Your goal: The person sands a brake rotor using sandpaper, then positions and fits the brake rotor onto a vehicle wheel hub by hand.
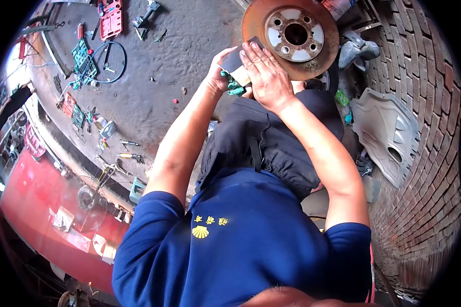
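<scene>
A rusty brake disc (327, 47) with a paler hub centre is at the top, right of the middle. My left hand (221, 69) is at the disc's lower left, its fingers wrapped round the edge of a dark grey sheet (232, 60). Under that sheet show a pale block (242, 77) and a green cloth (233, 86). Flat over the sheet's right end and against the disc's edge lies my right hand (266, 77), its fingers stretched out.
Tool cases (111, 24), a blue hose loop (124, 61) and loose tools lie on the floor at left. A red car panel (41, 189) is at far left. A metal shield (384, 128) leans by the brick wall (435, 128).
</scene>
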Demonstrator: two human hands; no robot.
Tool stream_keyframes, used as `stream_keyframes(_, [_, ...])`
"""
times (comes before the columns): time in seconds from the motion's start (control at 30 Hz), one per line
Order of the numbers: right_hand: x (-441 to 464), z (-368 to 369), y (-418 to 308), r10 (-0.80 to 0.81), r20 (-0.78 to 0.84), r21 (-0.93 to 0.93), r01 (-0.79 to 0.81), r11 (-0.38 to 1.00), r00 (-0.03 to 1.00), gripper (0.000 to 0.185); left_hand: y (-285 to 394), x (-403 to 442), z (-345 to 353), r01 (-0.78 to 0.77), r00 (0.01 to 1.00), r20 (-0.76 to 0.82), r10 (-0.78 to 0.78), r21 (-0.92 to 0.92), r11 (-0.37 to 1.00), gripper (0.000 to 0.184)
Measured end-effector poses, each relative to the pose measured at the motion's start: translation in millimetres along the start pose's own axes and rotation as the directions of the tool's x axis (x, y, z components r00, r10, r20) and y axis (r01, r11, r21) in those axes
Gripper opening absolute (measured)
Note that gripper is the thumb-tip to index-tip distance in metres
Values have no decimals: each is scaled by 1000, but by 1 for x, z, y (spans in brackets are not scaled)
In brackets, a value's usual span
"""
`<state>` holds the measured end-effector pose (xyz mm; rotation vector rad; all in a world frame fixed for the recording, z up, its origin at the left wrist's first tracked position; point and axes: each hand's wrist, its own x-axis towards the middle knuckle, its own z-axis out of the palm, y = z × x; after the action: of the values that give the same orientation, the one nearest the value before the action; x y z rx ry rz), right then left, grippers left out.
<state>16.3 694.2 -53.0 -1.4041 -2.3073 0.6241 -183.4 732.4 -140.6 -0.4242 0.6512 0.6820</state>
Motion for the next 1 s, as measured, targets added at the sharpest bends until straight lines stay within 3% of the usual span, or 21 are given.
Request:
stream_keyframes(0.03, [-9, -9, -2, 6, 18, -4, -6, 1000, 1000, 51, -2, 0, 2, 5, 1000, -1, -5, -2, 1000, 45])
stream_keyframes(0.1, [-36, -26, -1, 1, 40, -14, -1, 1000, 999, 48, -3, 4, 6, 34, 996, -83, -18, 188, 982, 46])
stream_keyframes(0.17, [-74, -37, 7, 12, 128, -33, -8, 999, 992, 46, 0, 10, -9, 128, 966, 208, -151, 122, 984, 46])
stream_keyframes(0.23, [-65, -37, 3, 3, 143, -47, 4, 999, 990, 45, 0, 11, -7, 218, 890, 391, -235, 86, 972, 45])
stream_keyframes(0.27, [-53, -27, 2, 1, 106, -51, 4, 999, 994, 46, -9, 11, -7, 106, 985, 122, -119, 112, 988, 44])
stream_keyframes(0.3, [-35, -20, -1, -2, 67, -57, 6, 998, 998, 46, -16, 8, 5, 3, 989, -148, 23, 170, 985, 44])
stream_keyframes(0.33, [-10, -14, -5, -8, 39, -49, 10, 999, 999, 47, -17, 11, -9, -2, 992, -128, 14, 97, 995, 48])
stream_keyframes(0.37, [12, 2, -1, 10, 3, -31, -10, 999, 1000, 54, -27, 10, -16, -112, 992, 45, 116, -77, 991, 52])
stream_keyframes(0.47, [48, 20, -7, 94, -104, -22, -97, 995, 990, 58, -34, 9, -5, -318, 948, 52, 315, 67, 946, 56])
stream_keyframes(0.5, [40, 18, -10, 101, -100, -20, -104, 994, 990, 58, -36, 5, -9, -311, 950, 47, 309, 67, 948, 56])
stream_keyframes(0.57, [9, 7, -17, 142, -47, 26, -141, 990, 989, 60, -34, -1, -10, -126, 981, 139, 137, -82, 989, 54])
stream_keyframes(0.6, [-14, 3, -20, 167, 5, 59, -167, 984, 986, 60, -30, 0, -2, 4, 1000, 17, -4, -54, 999, 50])
stream_keyframes(0.7, [-23, 3, -19, 180, 4, 2, -180, 984, 984, 49, -36, 4, -5, -42, 997, -64, 42, 1, 999, 45])
stream_keyframes(0.77, [24, 10, -7, 108, -97, -43, -113, 993, 989, 48, -45, 0, -4, -222, 974, -14, 225, 102, 970, 45])
stream_keyframes(0.83, [70, 20, -3, 86, -175, -121, -108, 987, 981, 48, -42, 1, -4, -141, 989, -45, 143, 50, 989, 47])
stream_keyframes(0.9, [56, 16, -7, 144, -147, -37, -151, 988, 979, 48, -48, -12, 28, -340, 927, -94, 363, 196, 920, 48])
stream_keyframes(0.93, [30, 8, -13, 157, -97, -33, -160, 987, 983, 49, -45, -3, 6, -338, 935, -43, 352, 199, 920, 48])
stream_keyframes(0.97, [6, 1, -17, 164, -49, -33, -165, 986, 985, 49, -46, -9, 9, -238, 971, 29, 237, 17, 971, 48])
stream_keyframes(1.0, [-21, 1, -20, 175, -18, -6, -175, 985, 984, 49, -41, -1, -8, -142, 989, 39, 143, -20, 990, 48])
